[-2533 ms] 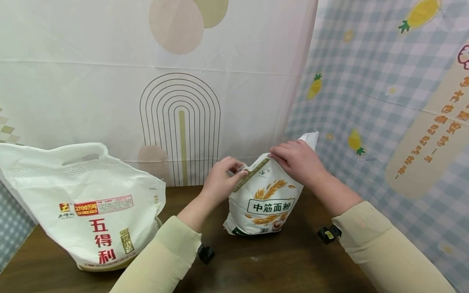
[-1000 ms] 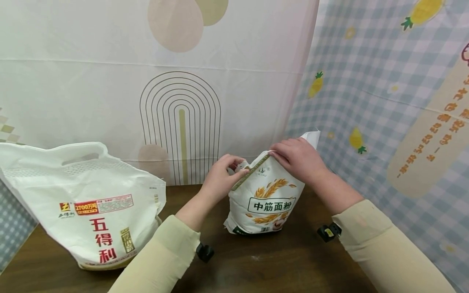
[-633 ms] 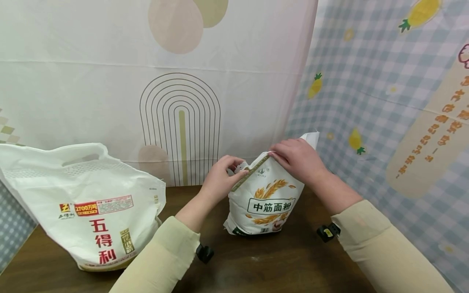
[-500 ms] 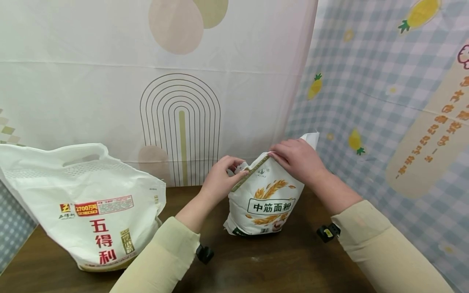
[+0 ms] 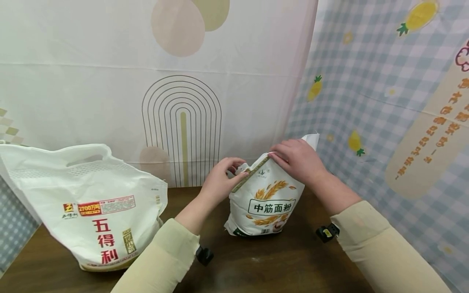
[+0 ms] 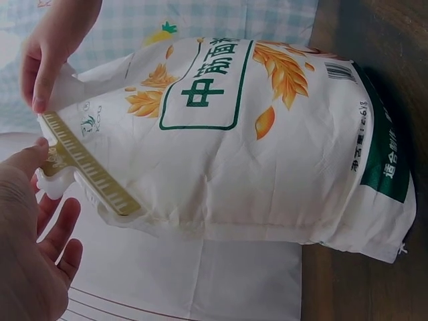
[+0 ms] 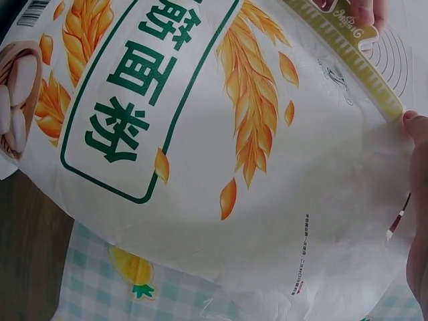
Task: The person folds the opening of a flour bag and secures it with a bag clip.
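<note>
A white flour bag [image 5: 272, 191] with wheat prints and green lettering stands on the table, leaning slightly. Along its upper left edge lies a flat gold-and-white piece [image 6: 90, 164] with ruler-like marks and a wavy side, perhaps a dough scraper. My left hand [image 5: 221, 175] pinches that piece between thumb and fingers; in the left wrist view its outer fingers are spread. With thumb in front, my right hand [image 5: 298, 160] grips the bag's top at the right, the thumb [image 7: 411, 120] touching the strip's end. The right fingers behind the bag are hidden.
A larger white bag [image 5: 113, 179] with a handle and red lettering stands at the left of the brown table [image 5: 256, 268]. A white patterned cloth [image 5: 256, 106] hangs behind, a blue checked cloth [image 5: 344, 110] at the right. Both wrists carry small black cameras.
The head view has shifted slightly, so everything sits a little lower in it. Both hands keep their holds on the gold-and-white piece and the flour bag, with barely any movement.
</note>
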Available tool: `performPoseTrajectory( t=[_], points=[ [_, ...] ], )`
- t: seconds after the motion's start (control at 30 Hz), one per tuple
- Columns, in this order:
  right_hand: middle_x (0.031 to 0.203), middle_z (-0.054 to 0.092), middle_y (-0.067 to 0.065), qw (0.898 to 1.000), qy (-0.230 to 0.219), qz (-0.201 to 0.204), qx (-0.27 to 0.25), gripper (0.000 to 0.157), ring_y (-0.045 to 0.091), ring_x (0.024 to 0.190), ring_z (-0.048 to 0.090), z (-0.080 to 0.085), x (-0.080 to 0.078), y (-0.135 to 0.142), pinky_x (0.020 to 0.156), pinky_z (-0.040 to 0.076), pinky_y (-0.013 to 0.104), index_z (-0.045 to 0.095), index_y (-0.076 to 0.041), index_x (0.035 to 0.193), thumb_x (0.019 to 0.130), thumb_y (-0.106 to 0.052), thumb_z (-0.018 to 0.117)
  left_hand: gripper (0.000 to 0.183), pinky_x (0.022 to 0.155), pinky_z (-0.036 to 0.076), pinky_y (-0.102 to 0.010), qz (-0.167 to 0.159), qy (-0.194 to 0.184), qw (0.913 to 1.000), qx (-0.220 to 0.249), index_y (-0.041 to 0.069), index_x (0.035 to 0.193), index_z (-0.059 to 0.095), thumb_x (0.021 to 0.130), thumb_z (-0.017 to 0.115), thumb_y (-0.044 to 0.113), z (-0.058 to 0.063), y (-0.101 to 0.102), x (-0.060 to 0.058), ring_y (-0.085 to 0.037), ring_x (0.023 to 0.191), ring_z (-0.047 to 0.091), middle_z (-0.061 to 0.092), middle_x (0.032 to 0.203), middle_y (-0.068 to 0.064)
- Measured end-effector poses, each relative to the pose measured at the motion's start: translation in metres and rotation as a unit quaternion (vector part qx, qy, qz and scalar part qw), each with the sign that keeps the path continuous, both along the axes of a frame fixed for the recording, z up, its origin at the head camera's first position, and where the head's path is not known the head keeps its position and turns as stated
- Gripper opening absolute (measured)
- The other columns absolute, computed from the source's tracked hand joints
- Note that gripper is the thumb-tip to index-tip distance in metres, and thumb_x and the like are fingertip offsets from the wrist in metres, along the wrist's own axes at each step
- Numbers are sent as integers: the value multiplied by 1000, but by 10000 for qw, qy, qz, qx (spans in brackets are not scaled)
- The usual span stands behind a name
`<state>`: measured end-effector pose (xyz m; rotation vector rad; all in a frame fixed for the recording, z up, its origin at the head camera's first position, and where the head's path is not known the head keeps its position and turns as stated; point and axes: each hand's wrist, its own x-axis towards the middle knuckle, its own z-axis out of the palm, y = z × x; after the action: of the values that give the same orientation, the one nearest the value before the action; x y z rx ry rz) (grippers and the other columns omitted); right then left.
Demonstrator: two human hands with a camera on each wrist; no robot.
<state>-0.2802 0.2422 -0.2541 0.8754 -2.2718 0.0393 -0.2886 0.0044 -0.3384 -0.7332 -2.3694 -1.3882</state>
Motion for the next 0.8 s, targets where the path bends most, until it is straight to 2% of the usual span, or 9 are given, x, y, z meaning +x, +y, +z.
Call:
performPoseTrajectory(
  t=[0.23, 0.4, 0.6, 0.8],
  points=[
    [89, 66, 1, 9994, 235, 61, -260, 19, 23, 86, 60, -1, 0, -2, 79, 44, 44, 69, -15, 94, 86, -31, 63, 37, 81, 47, -32, 176, 224, 9991, -313, 32, 118, 56, 85, 60, 49, -2, -6, 5, -8, 96, 55, 55, 105, 11],
    [104, 63, 9, 9968, 534, 53, -592, 29, 29, 99, 56, -4, 0, -3, 83, 41, 48, 68, -12, 104, 83, -32, 63, 46, 92, 44, -35, 324, 483, 9962, -641, 27, 127, 52, 87, 56, 50, -1, -12, 12, -8, 109, 51, 54, 117, 9],
    [119, 56, 12, 9919, 853, 164, -926, 37, 31, 115, 47, -10, 3, -7, 94, 34, 52, 63, -13, 114, 83, -32, 59, 47, 91, 44, -36, 535, 707, 9934, -730, 25, 128, 51, 89, 54, 49, -1, -23, 24, -11, 112, 50, 54, 122, 7],
    [121, 54, 13, 9882, 1163, 453, -893, 38, 33, 120, 44, -23, 13, -17, 99, 31, 53, 63, -12, 114, 83, -32, 55, 42, 91, 44, -35, 658, 818, 9911, -820, 25, 126, 52, 90, 53, 47, -5, -35, 37, -10, 110, 50, 53, 119, 9]
  ],
)
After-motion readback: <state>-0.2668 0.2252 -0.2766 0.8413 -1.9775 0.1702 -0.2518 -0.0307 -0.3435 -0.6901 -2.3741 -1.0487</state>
